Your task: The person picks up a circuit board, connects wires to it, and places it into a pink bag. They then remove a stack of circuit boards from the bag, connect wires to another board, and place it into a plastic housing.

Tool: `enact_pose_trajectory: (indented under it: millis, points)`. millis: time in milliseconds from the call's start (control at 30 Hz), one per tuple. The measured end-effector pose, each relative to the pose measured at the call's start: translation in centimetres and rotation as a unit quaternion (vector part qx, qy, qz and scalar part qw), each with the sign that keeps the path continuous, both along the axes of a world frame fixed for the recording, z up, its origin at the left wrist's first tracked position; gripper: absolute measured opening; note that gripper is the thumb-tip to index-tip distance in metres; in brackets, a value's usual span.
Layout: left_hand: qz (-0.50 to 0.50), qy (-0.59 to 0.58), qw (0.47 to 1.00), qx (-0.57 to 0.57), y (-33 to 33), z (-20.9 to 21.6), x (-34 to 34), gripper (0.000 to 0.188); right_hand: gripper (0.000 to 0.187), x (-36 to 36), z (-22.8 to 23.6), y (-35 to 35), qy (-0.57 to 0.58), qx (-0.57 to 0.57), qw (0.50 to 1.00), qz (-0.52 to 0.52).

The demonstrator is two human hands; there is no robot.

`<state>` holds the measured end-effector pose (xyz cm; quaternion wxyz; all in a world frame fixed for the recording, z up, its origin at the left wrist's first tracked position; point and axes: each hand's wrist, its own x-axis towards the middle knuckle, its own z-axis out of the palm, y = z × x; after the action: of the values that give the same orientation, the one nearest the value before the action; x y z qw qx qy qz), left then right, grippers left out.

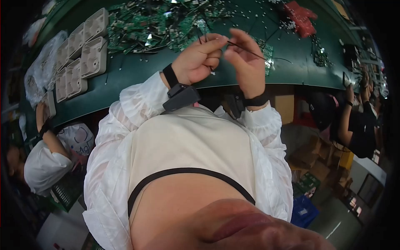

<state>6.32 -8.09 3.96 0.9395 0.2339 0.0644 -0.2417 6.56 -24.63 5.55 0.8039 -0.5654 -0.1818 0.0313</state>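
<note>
My left hand (201, 59) is closed, its thumb and forefinger pinching a thin black cable (277, 59) by one end. Short dark wire ends stick up beside those fingers, and a small white tip shows below the hand. From the pinch, the cable runs rightward across my right hand (249, 62) and trails past it over the table edge. The right hand's fingers are curved, with a gap between thumb and forefinger, and I see no grip on the cable. Behind both hands lies a wide heap of green circuit boards (154, 25) with dark cables among them.
The green table (137, 77) bears grey pulp trays (93, 56) and clear plastic bags (43, 66) at left. A red bag (300, 18) and small white pieces lie at far right. People work at both sides. Cardboard boxes (312, 154) stand below right.
</note>
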Motion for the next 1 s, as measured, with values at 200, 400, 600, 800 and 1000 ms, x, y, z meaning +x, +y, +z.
enact_pose_trajectory:
  millis: [200,400,600,800,1000]
  points:
    - [-0.051,0.046,0.998,0.008,-3.5,-0.3,0.8,0.007,0.019,0.4,-0.4,-3.7,-0.016,-0.129,0.986,-0.103]
    - [0.022,-0.316,0.839,0.442,-2.4,-1.4,1.0,0.021,0.012,4.7,3.3,-9.0,0.042,-0.137,0.97,-0.196]
    - [-0.04,-0.541,0.492,0.681,-2.8,-0.5,0.1,0.026,0.009,13.2,-1.7,-10.2,-0.054,-0.452,0.89,-0.027]
    - [-0.04,-0.551,0.37,0.747,-3.6,-2.5,0.7,0.029,0.008,15.3,-5.1,-8.6,-0.084,-0.48,0.873,0.005]
    - [-0.06,-0.535,0.384,0.75,-3.6,-3.0,0.7,0.034,0.011,15.1,-6.1,-8.7,-0.103,-0.421,0.901,-0.009]
